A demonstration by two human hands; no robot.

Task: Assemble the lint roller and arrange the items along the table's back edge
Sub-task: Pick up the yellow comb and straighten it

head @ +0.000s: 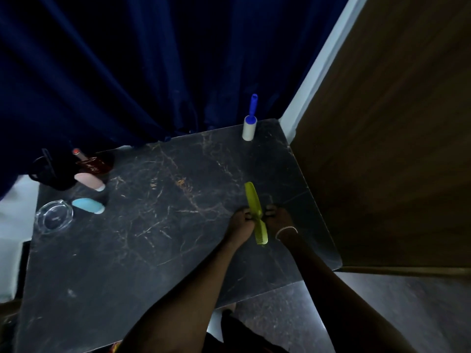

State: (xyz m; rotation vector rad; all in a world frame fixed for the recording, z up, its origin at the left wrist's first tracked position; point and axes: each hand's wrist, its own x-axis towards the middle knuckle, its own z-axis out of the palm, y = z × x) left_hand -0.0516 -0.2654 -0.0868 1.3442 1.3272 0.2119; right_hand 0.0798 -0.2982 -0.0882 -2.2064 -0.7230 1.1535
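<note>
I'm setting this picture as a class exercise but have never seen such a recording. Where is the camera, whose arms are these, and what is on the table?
No machine here: a person wears a camera on the head, so you look down along their own arms. The left hand and the right hand both grip a green comb near the right side of a dark marble table. A lint roller with a blue handle stands upright at the back edge. On the left are a glass dish, a blue tube, a pink tube and a red bottle.
</note>
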